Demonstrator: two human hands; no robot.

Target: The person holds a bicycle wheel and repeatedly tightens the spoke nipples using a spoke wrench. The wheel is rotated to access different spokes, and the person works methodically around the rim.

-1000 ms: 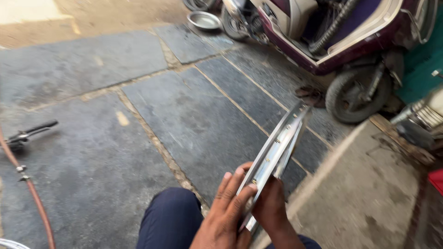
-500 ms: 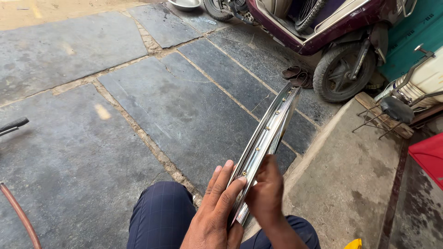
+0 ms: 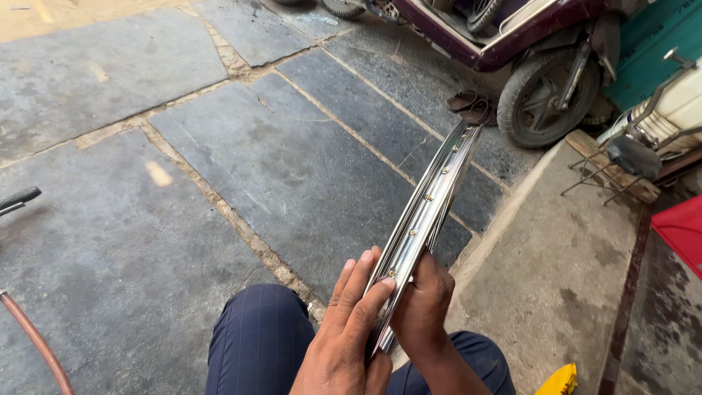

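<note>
Both hands clamp the chrome wheel rim (image 3: pixel 428 208) edge-on.
Left hand (image 3: pixel 347 333) fingers flat along it, right hand (image 3: pixel 424 311) wrapped round (fingertips hidden); rim's lower end concealed.

No labels, signs or screens in view. Only possible package: yellow wrapper or pouch (image 3: pixel 559 380) at 5 o'clock, bottom edge, crumpled, lying on the concrete slab (image 3: pixel 556 278); cut off by the frame, kind cannot be told.
</note>
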